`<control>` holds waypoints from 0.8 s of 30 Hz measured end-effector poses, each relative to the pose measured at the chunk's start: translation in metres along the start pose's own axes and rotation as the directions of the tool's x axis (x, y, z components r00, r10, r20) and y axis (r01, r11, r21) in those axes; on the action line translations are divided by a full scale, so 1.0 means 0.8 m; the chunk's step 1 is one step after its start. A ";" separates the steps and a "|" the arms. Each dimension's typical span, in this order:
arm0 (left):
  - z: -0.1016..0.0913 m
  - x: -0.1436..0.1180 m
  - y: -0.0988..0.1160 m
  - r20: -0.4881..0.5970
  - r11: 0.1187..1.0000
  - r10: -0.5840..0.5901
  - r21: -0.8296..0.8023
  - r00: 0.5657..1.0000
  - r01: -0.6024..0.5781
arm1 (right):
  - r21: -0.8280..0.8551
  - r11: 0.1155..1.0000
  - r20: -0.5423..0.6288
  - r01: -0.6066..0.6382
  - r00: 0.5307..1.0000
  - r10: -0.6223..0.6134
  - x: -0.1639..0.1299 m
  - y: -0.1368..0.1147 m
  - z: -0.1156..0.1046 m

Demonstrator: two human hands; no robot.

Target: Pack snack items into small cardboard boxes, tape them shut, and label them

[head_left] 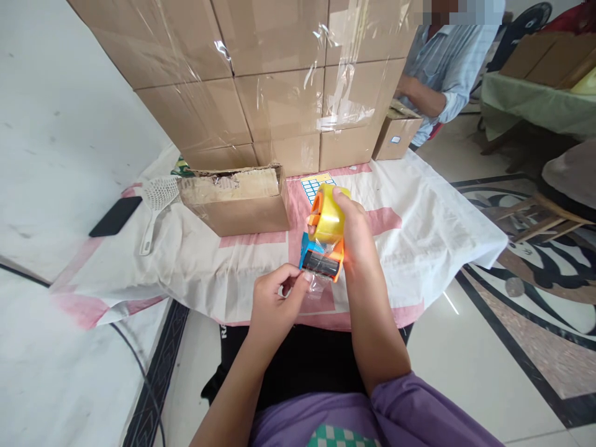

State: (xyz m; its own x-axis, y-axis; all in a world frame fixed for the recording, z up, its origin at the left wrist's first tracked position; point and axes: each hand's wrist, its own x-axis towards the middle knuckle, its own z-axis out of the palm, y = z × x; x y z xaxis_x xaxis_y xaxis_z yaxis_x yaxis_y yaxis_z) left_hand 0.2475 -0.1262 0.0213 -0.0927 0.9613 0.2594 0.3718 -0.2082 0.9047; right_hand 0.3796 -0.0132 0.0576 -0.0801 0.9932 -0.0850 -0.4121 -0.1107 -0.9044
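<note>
The right hand (356,233) is wrapped around a tape dispenser (325,239), fingers closed on its orange frame, the thumb resting on top of the yellow tape roll (329,216). The dispenser is held in the air above the near edge of a white and pink cloth (419,217) spread on the floor, its blue and black front end tipped down toward the left hand (274,298). That hand sits just below the dispenser, thumb and forefinger pinched together on the loose clear tape end (314,287) (the strip is glassy and hard to trace). On the cloth behind lies an open cardboard box (237,198), with a white plastic scoop (156,205) beside it and a black phone (115,216) on the floor to the left. A wall of stacked cartons (261,74) in clear film stands further back. Another person in a light blue sleeve (449,68) sits at the far right corner beside a small box (397,131).
</note>
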 end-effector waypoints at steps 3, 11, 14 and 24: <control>0.002 -0.001 0.003 -0.002 1.000 -0.027 -0.011 1.000 0.027 | -0.004 1.000 -0.003 0.013 1.000 -0.013 -0.002 -0.001 0.001; 0.000 -0.001 0.005 0.052 0.993 -0.104 -0.046 0.993 0.106 | -0.015 1.000 -0.036 0.021 0.999 -0.021 -0.004 -0.002 0.000; 0.000 -0.002 0.003 0.100 0.987 -0.123 -0.087 0.987 0.132 | -0.012 0.999 -0.019 0.037 0.999 -0.037 -0.005 -0.004 -0.001; 0.014 -0.001 0.007 -0.039 0.976 -0.183 -0.130 0.982 0.177 | -0.018 1.000 0.034 -0.010 0.999 0.011 -0.015 -0.011 0.010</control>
State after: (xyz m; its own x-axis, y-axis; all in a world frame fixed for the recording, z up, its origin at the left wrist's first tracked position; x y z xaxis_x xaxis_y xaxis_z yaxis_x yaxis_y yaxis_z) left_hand 0.2596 -0.1264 0.0221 -0.1957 0.9753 0.1021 0.2258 -0.0565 0.9725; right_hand 0.3766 -0.0244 0.0698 -0.1155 0.9901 -0.0802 -0.3945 -0.1198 -0.9110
